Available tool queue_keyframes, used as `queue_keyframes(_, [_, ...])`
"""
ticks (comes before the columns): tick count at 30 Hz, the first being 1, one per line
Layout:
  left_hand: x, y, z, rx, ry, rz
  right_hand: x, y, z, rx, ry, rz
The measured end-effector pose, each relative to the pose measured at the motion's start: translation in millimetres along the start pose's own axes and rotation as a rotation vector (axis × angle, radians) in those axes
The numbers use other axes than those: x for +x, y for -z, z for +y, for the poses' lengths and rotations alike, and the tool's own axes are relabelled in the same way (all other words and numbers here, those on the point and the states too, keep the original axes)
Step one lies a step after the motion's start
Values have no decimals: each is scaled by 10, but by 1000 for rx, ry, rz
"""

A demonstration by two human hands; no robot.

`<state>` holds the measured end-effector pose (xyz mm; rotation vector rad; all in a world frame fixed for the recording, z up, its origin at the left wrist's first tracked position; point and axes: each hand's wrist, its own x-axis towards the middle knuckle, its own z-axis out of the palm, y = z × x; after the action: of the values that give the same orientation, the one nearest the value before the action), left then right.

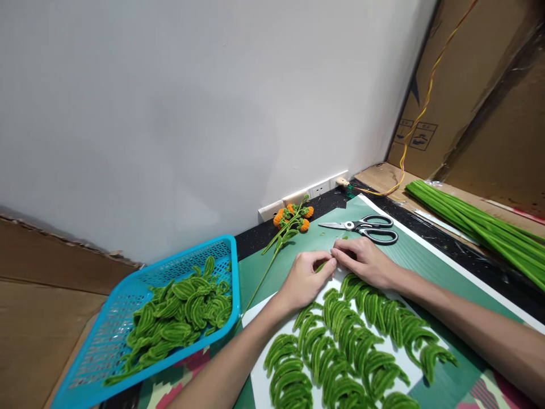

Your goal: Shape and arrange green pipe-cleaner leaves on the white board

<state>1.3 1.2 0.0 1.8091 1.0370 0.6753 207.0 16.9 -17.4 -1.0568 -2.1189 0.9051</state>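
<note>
Left hand [305, 277] and right hand [365, 261] together, fingers [346, 245] curled; bare forearms [256, 335] angled inward.

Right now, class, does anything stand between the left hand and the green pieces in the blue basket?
Yes. Going across from the left hand to those green pieces, the orange flowers' stem lies first, then the basket's right wall. Nothing visible covers the pile from above.

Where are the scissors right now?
In the head view, the scissors lie right of centre on the green mat, just beyond the right hand and to the right of the orange flowers.
</note>
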Motion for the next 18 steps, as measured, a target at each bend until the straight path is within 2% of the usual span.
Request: queue_keyframes(18, [3,3,-2,17,7,-2,-1,2,-8,4,4,-4])
